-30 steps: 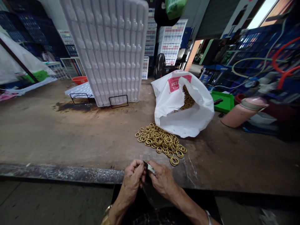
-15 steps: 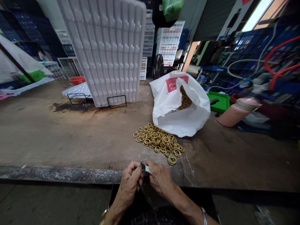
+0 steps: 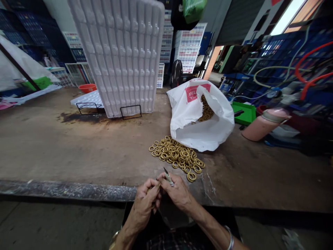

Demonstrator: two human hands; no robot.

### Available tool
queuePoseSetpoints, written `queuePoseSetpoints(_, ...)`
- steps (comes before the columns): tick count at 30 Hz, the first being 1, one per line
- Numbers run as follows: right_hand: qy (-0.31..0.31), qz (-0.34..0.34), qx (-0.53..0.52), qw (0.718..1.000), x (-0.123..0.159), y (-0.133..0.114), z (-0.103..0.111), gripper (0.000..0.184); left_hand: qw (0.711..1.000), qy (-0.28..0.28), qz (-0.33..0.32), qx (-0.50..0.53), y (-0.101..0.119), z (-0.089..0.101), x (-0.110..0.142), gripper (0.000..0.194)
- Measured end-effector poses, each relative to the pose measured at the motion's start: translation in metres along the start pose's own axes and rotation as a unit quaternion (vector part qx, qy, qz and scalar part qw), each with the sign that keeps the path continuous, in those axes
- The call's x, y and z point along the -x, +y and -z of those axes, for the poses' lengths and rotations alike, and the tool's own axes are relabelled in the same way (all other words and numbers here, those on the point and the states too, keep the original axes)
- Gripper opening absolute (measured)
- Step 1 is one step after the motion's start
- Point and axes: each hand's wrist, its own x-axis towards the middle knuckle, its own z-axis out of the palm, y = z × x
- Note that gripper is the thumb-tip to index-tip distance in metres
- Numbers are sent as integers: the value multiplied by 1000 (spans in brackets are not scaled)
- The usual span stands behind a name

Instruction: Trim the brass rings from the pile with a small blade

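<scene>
In front of the table's edge, my left hand [image 3: 145, 198] is closed, with bits of a gold-coloured ring [image 3: 148, 190] showing between its fingers. My right hand [image 3: 179, 192] meets it at the fingertips and grips a small knife [image 3: 168, 177], its dark pointed blade angled up and away. Just beyond my hands lies a heap of gold-coloured rings [image 3: 177, 154]. Behind the heap a white plastic sack [image 3: 203, 137] lies with its mouth open, more rings [image 3: 206, 110] inside it. What my fingertips pinch where they meet is too small to make out.
A tall moulded plastic tray [image 3: 125, 62] stands upright in a black wire holder [image 3: 130, 111]. Further left are an orange bowl [image 3: 87, 88] and a flat white tray [image 3: 87, 99]. A pink bottle [image 3: 260, 125] and a green tray [image 3: 244, 114] stand to the right.
The knife has turned in my right hand: its blade now points up and away instead of toward my left fingers. My hands stay close together; the ring heap looks the same.
</scene>
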Motion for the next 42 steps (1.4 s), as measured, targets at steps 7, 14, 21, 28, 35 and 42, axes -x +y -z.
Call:
queuePoseSetpoints(7, -3, -36, -30, 999, -1, -1, -2, 21, 1000, 4, 5, 0, 0, -3, 0, 28)
queuePoseSetpoints(14, 3, -51, -48, 998, -2, 7, -2, 22, 1000, -5, 17, 17, 1, -3, -2, 26)
queuePoseSetpoints(21, 70, 29, 164, 984, 1, 21, 6, 23, 999, 16, 16, 27, 1, -2, -5, 28)
queuePoseSetpoints(28, -28, 79, 312, 946, 8, 26, 4, 17, 1000, 23, -5, -7, -1, 0, -5, 29)
queuePoseSetpoints(35, 14, 48, 405, 913, 11, 32, 15, 23, 996, -24, 13, 91, 9, -3, 4, 27)
queuePoseSetpoints(42, 216, 19, 410, 886, 19, 47, 64, 20, 986, -8, 37, 160, 8, 1, -4, 24)
